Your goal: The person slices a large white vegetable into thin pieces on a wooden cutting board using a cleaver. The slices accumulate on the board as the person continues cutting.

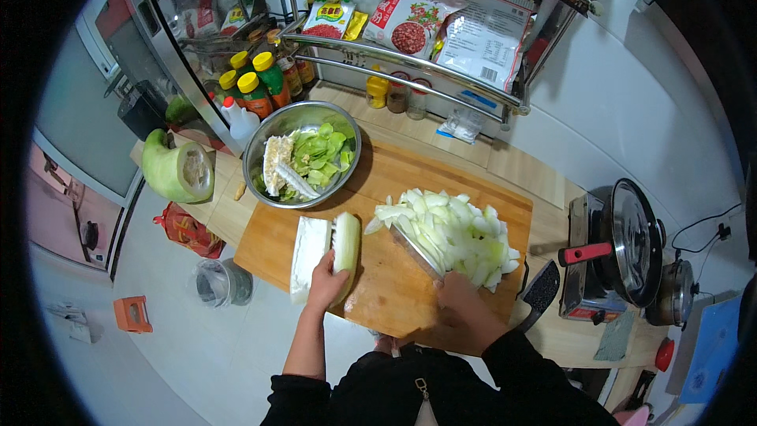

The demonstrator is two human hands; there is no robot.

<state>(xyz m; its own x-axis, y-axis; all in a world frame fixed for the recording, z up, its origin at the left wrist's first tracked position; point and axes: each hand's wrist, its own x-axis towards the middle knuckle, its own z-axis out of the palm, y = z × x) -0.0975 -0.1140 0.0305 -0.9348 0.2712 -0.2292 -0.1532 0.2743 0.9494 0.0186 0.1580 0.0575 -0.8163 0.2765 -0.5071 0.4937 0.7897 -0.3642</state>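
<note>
My left hand [327, 280] grips a long peeled piece of winter melon [348, 242] on the wooden cutting board [378, 302]. Another white-faced melon piece [310, 248] lies against it on the left. In my right hand [460, 299] is a kitchen knife [416, 250], its blade resting along the left edge of a heap of pale green melon slices [455, 231]. Part of the knife's handle is hidden by the hand. A steel bowl [303, 204] at the board's back left holds green peelings [322, 154] and white seedy pith [277, 163].
A large cut winter melon [171, 171] sits at the counter's left end. Yellow-capped bottles [255, 92] stand behind the bowl, below a metal rack [402, 59] with food bags. To the right are a black spatula [541, 290] and a lidded pan [636, 242] on a portable stove [579, 284].
</note>
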